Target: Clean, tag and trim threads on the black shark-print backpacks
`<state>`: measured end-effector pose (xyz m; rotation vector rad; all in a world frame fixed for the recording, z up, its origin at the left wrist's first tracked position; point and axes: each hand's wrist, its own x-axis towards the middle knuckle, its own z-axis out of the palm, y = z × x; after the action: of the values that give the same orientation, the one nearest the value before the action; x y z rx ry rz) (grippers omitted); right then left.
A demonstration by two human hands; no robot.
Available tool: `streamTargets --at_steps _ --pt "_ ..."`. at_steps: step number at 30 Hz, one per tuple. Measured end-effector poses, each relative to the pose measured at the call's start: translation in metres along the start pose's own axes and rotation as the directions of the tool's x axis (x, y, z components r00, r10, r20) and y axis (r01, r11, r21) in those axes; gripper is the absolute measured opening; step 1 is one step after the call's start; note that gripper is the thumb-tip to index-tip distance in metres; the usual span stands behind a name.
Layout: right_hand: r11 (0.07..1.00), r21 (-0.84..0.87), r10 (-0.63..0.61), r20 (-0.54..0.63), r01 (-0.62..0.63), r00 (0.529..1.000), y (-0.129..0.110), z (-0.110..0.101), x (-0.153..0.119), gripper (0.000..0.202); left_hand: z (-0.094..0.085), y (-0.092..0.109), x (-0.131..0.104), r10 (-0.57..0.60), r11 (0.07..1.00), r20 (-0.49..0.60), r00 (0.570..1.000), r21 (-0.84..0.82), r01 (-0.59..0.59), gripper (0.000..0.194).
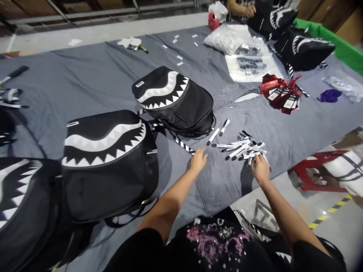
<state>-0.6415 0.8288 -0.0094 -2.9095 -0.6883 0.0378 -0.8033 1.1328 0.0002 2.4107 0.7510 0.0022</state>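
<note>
Head view: the right hand (261,167) bends its fingers at white straps (238,150) right of their closest backpack (172,101); whether they pinch one, I cannot tell. Left hand (199,160), nearer the backpack: fingers loosely spread. Overlapping straps could snag, dragging neighbours. Most slant lengthwise, black ends toward the backpack.

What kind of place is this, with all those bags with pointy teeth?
It's probably a workshop or packing room for bags. Several black backpacks with the same toothy pattern lie on a big cloth-covered table, along with a pile of white straps.
</note>
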Motion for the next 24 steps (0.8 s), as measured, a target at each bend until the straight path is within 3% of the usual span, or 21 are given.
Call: streamTargets --at_steps 3,6,9,12,14,16,18,22,24 --pt "0.972 0.100 -0.210 -0.054 0.215 0.976 0.007 -0.012 -0.007 0.040 0.031 0.027 0.059 -0.122 0.992 -0.054 0.991 0.023 0.123 0.036" --pt "0.896 0.191 -0.392 -0.085 0.401 0.916 -0.019 -0.013 -0.001 0.035 0.039 0.037 0.081 -0.167 0.985 -0.061 0.984 0.038 0.169 0.021" --pt "0.791 0.225 -0.561 -0.106 0.569 0.821 -0.076 -0.013 0.023 0.038 0.029 0.041 0.072 -0.129 0.990 -0.052 0.990 0.048 0.132 0.017" --pt "0.687 0.229 -0.691 -0.087 0.690 0.717 -0.138 -0.020 0.048 0.048 0.015 0.050 0.043 -0.038 0.998 -0.066 0.997 0.048 0.041 0.022" --pt "0.665 0.271 -0.721 -0.005 0.695 0.692 -0.164 -0.026 0.059 0.046 0.004 0.055 0.021 0.035 0.999 -0.077 0.996 0.033 -0.033 0.022" --pt "0.691 0.318 -0.704 0.097 0.649 0.703 -0.171 -0.029 0.062 0.038 -0.015 0.053 0.006 0.090 0.996 -0.097 0.991 0.005 -0.090 0.020" --pt "0.745 0.323 -0.651 0.164 0.584 0.741 -0.163 -0.028 0.055 0.033 -0.046 0.039 0.006 0.101 0.994 -0.154 0.983 -0.020 -0.105 0.022" --pt "0.803 0.303 -0.582 0.218 0.513 0.783 -0.143 -0.011 0.022 0.027 -0.124 -0.019 0.043 -0.009 0.999 -0.328 0.945 0.046 0.026 0.047" --pt "0.814 0.328 -0.566 0.258 0.480 0.783 -0.139 0.007 0.014 0.021 -0.155 -0.045 0.067 -0.047 0.971 -0.293 0.955 0.212 0.113 0.040"
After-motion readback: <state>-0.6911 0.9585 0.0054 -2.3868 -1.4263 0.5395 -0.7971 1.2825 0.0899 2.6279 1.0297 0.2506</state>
